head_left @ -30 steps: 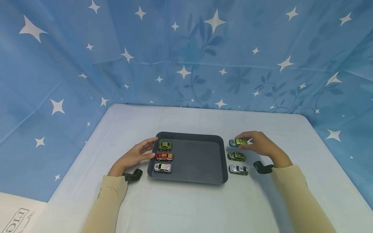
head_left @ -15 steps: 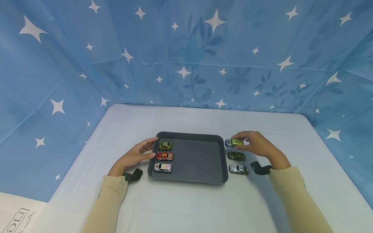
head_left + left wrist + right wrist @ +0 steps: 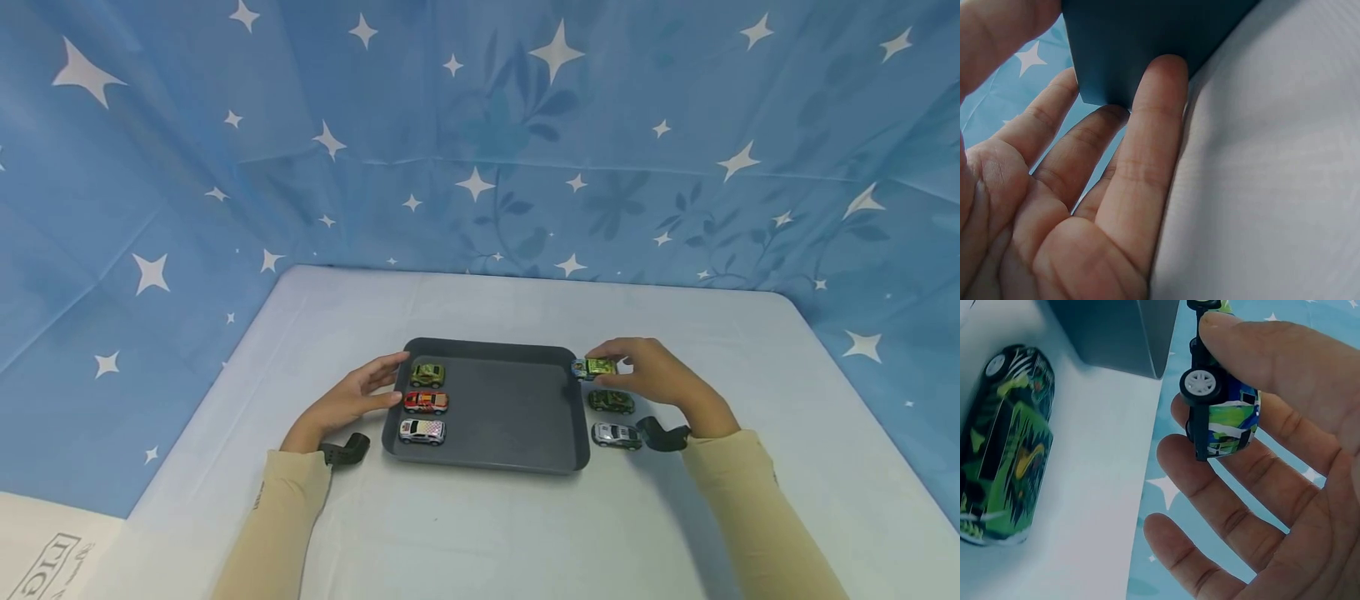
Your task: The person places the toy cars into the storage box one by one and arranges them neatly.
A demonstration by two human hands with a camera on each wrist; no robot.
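In the head view my right hand [image 3: 651, 373] pinches a green and blue toy car [image 3: 595, 368] at the right rim of a dark grey tray [image 3: 517, 464]. The right wrist view shows that car [image 3: 1229, 419] off the table, with its underside and white-hubbed wheels visible, between thumb and fingers. My left hand [image 3: 352, 395] touches the tray's left side with extended fingers; the left wrist view shows fingertips against the tray's outer wall [image 3: 1122, 37]. Along the tray's left side stand a green car [image 3: 427, 375], a red car [image 3: 426, 402] and a white car [image 3: 422, 431].
Right of the tray, a dark green camouflage car [image 3: 611, 402] and a silver car [image 3: 617, 435] stand on the white table [image 3: 480, 533]. A blue star-patterned cloth [image 3: 420, 108] hangs behind. Printed beige material [image 3: 45, 542] shows at the lower left.
My right hand has carried the green and blue car leftward, from beside the tray to its right rim. The left hand keeps its place at the tray's left side.
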